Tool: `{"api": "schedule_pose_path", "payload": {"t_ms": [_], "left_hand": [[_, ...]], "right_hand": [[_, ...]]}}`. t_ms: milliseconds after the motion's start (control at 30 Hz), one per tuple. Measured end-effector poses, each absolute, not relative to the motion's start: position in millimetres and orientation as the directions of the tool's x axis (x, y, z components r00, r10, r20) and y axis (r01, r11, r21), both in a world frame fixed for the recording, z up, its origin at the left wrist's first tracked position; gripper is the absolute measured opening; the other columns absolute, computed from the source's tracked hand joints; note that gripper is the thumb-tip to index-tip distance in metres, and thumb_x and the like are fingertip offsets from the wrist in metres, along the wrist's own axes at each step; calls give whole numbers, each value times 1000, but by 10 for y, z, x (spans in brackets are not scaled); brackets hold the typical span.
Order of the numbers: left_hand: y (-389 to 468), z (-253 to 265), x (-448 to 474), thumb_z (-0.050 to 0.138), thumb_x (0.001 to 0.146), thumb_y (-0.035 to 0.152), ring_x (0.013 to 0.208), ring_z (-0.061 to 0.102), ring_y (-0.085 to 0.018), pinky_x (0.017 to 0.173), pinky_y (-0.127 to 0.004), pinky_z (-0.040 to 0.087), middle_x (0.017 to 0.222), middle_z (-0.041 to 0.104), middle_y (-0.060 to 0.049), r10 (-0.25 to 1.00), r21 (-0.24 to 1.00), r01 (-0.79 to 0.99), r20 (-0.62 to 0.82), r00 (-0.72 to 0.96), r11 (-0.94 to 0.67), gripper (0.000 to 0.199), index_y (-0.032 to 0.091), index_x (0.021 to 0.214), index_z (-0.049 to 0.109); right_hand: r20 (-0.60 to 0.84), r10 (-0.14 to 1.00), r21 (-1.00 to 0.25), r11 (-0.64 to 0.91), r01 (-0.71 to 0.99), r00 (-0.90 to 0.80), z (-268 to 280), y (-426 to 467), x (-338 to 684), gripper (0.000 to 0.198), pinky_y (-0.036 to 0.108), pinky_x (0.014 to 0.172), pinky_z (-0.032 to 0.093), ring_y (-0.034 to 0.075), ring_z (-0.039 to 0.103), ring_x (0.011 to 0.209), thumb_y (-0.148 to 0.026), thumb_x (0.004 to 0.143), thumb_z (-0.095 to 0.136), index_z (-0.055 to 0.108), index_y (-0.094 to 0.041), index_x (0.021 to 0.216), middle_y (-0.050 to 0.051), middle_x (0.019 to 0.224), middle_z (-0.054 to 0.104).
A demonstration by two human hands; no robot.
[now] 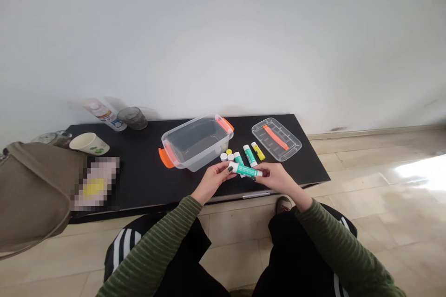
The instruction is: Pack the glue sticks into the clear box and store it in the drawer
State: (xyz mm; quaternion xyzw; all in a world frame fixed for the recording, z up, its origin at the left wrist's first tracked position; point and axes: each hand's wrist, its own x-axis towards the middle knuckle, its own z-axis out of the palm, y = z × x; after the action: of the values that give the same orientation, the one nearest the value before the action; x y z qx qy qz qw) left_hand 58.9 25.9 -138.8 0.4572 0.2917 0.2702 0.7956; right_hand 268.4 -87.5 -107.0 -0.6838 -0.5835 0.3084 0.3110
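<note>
A green and white glue stick (245,170) is held sideways between my two hands, above the front of the black table. My left hand (213,180) pinches its white left end, and my right hand (278,178) grips its right end. Just behind lie more glue sticks: a green one (250,155) and a smaller yellow one (258,151). Another green stick (238,158) is partly hidden by the held one. Several sticks stand on end beside it, showing white caps (224,157) and a yellow cap (229,151).
A clear plastic box (195,167) with orange latches stands open behind my left hand. Its lid (294,141), with an orange handle, lies at the right. Leftward are a paper cup (83,141), a dark glass (134,118), a spray can (106,115) and a brown bag (38,185).
</note>
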Motion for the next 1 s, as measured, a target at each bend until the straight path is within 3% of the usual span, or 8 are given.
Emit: {"api": "schedule_pose_path", "payload": {"t_ms": [133, 233, 300, 400, 633, 767, 867, 1000], "left_hand": [[342, -1441, 658, 78, 76, 40, 97, 68, -24, 86, -39, 58, 111, 72, -10, 721, 966, -37, -165, 673, 256, 47, 15, 115, 71], [462, -1465, 672, 70, 82, 35, 89, 67, -22, 79, -36, 57, 113, 71, -8, 818, 979, 181, -26, 574, -96, 39, 22, 118, 70], [527, -1483, 672, 66, 85, 30, 88, 66, -22, 83, -36, 55, 118, 69, -8, 831, 871, 359, 96, 547, -336, 32, 25, 116, 71], [567, -1536, 693, 60, 87, 22, 100, 65, -25, 87, -35, 52, 128, 64, -8, 792, 684, 509, 168, 587, -523, 32, 26, 118, 69], [572, -1660, 775, 55, 88, 16, 106, 63, -29, 87, -37, 51, 131, 60, -11, 734, 480, 598, 158, 661, -642, 34, 24, 120, 65], [588, -1665, 787, 53, 90, 16, 102, 64, -26, 83, -35, 52, 126, 58, -12, 738, 450, 619, 149, 659, -643, 27, 21, 115, 63], [588, -1661, 793, 53, 91, 17, 101, 63, -26, 81, -35, 52, 123, 56, -13, 743, 468, 620, 128, 657, -629, 23, 18, 113, 60], [581, -1663, 799, 56, 89, 20, 99, 64, -25, 79, -33, 52, 124, 54, -12, 750, 437, 646, 111, 652, -626, 24, 18, 113, 57]], "right_hand": [[-122, 992, -659, -109, 744, 38, -1058, -821, 2732, 18, 22, 59, 36, 11, 55, 59, -23, 75, 71, 76, -20, 92, -3, 65, 65], [-85, 974, -566, -220, 795, 209, -1070, -726, 2910, 19, 23, 63, 38, 14, 61, 67, -30, 81, 68, 75, -20, 96, 0, 72, 68], [-71, 927, -460, -357, 813, 368, -1110, -648, 3078, 22, 24, 64, 39, 18, 64, 74, -35, 84, 65, 74, -18, 97, 4, 78, 71], [-96, 862, -313, -501, 807, 498, -1213, -533, 3281, 25, 26, 66, 40, 23, 68, 83, -36, 86, 62, 72, -16, 95, 10, 85, 73], [-175, 825, -234, -565, 791, 537, -1398, -357, 3257, 30, 29, 74, 46, 28, 69, 95, -38, 88, 61, 70, -12, 101, 17, 97, 73], [-226, 800, -187, -595, 781, 555, -1387, -345, 3163, 28, 31, 77, 47, 30, 68, 99, -33, 91, 57, 66, -11, 105, 19, 102, 70], [-188, 803, -143, -593, 793, 566, -1331, -360, 3054, 30, 34, 76, 49, 31, 68, 98, -30, 92, 55, 61, -11, 114, 20, 113, 64], [-84, 879, -168, -477, 863, 470, -1260, -359, 2823, 30, 34, 75, 49, 28, 68, 97, -34, 97, 48, 57, -17, 121, 17, 123, 58]]}}
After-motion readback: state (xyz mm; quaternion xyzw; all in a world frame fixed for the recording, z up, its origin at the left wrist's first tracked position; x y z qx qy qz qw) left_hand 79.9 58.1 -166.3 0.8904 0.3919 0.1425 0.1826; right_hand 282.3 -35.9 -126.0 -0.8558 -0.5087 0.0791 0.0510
